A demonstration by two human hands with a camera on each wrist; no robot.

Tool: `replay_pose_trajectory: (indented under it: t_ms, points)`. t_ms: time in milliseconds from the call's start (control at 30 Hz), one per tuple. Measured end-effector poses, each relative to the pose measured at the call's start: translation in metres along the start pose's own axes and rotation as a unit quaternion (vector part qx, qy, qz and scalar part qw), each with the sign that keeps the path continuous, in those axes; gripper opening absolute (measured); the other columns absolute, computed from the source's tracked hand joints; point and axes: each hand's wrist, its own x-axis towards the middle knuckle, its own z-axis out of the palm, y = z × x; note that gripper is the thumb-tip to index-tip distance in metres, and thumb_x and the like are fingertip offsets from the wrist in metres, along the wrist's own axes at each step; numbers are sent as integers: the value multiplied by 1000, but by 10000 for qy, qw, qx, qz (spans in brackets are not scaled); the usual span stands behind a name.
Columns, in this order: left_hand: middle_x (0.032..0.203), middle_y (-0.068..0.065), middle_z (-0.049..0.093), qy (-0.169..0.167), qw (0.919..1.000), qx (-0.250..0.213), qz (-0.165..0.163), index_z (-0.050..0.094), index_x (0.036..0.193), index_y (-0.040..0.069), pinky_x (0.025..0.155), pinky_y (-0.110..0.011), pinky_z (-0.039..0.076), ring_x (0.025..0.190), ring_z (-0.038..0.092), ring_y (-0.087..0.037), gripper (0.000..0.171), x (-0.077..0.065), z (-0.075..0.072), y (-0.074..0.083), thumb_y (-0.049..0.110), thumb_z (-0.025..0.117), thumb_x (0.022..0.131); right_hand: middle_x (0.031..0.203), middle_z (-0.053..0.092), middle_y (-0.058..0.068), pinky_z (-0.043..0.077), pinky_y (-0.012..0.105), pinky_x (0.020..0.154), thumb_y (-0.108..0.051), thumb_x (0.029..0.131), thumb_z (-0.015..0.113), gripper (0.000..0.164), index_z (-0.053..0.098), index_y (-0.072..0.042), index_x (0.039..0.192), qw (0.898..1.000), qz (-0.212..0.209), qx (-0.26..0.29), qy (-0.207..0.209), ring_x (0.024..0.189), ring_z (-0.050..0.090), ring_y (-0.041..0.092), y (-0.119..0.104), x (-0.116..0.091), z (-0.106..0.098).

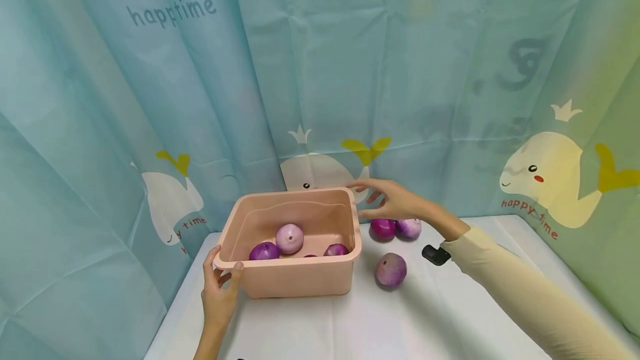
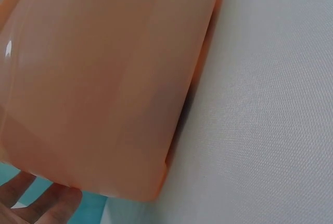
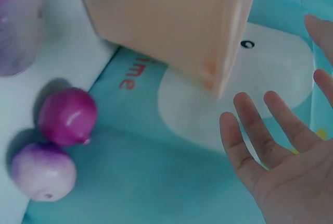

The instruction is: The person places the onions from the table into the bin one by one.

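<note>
A pink plastic bin point(image 1: 295, 276) stands on the white table with several purple onions in it. Among these are a pale one point(image 1: 289, 238), a darker one point(image 1: 264, 251) and one half hidden behind the front wall point(image 1: 336, 249). My left hand point(image 1: 220, 293) grips the bin's front left corner, thumb at the front rim and fingers along the left side. At the back right corner, my right hand point(image 1: 392, 200) hovers by the rim. Its fingers point(image 3: 260, 135) are spread, and a gap shows between them and the bin point(image 3: 166, 21) in the right wrist view.
Right of the bin lie three more onions: a bright magenta one point(image 1: 383, 229) and a purple-white one point(image 1: 409, 229) side by side at the back, and a larger dull one point(image 1: 391, 270) nearer the front. A blue whale-print curtain point(image 1: 320, 82) hangs close behind the table.
</note>
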Motion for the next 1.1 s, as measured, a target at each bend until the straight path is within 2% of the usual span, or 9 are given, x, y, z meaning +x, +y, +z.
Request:
replay_pose_trajectory:
  t_ms: [100,267,333,367,567,667,833,900,1100]
  points:
    - [158,-14,42,18,10000,-9,7,32,159,23,87,-4,42,124,57,-31,67,0,0,-1,20,65,101,139,61,11,60,40,84,-27,90,82,68,51,-18,150,9999,100,107,78,102,68,23,8,-14,-2]
    - [157,-12,44,68,10000,18,-52,34,158,24,86,-7,45,115,56,-5,66,2,1,-3,21,66,101,140,60,12,60,42,85,-29,89,83,68,52,-18,149,9991,319,225,176,102,68,24,18,-35,-4]
    - [157,-12,44,60,9999,23,-94,34,158,25,88,-8,46,114,54,-2,66,2,1,-4,22,66,101,140,60,14,60,42,85,-28,89,83,67,53,-18,148,9987,380,246,231,103,68,25,22,-42,-3]
    - [157,-11,44,47,9999,18,-112,33,158,25,88,-9,46,115,55,-4,66,3,1,-4,23,66,101,141,60,14,60,42,84,-27,89,83,67,53,-18,148,9985,416,250,259,103,69,25,23,-45,-3]
    - [157,-14,43,10,9999,-6,-105,32,159,22,89,-7,45,124,57,-32,67,3,2,-4,23,66,101,137,62,16,61,34,80,-23,90,82,62,56,-16,146,9975,476,301,417,101,70,26,35,-64,2]
    - [158,-13,43,-13,9999,-27,-122,32,159,22,88,-7,45,123,57,-29,67,3,2,-4,23,66,101,134,63,17,61,34,78,-20,89,82,61,56,-14,145,9972,421,372,489,98,70,27,41,-71,4]
    - [158,-11,43,-27,9999,-6,-157,32,159,24,90,-9,47,118,54,-9,67,3,1,-4,22,66,101,134,63,20,61,36,79,-21,89,82,62,55,-12,145,9959,544,465,551,96,70,26,54,-81,7]
    - [158,-11,43,-32,9999,-11,-157,32,159,24,89,-8,46,117,53,-5,66,2,1,-4,22,66,102,138,60,22,61,35,78,-22,90,82,63,54,-11,145,9948,674,536,549,98,70,28,63,-85,8]
    - [158,-13,42,-75,9999,-90,-126,31,159,24,84,-4,45,121,56,-22,66,3,1,-4,22,64,102,142,52,31,59,37,78,-19,94,77,61,50,-7,148,9899,1101,701,558,104,68,39,93,-98,8]
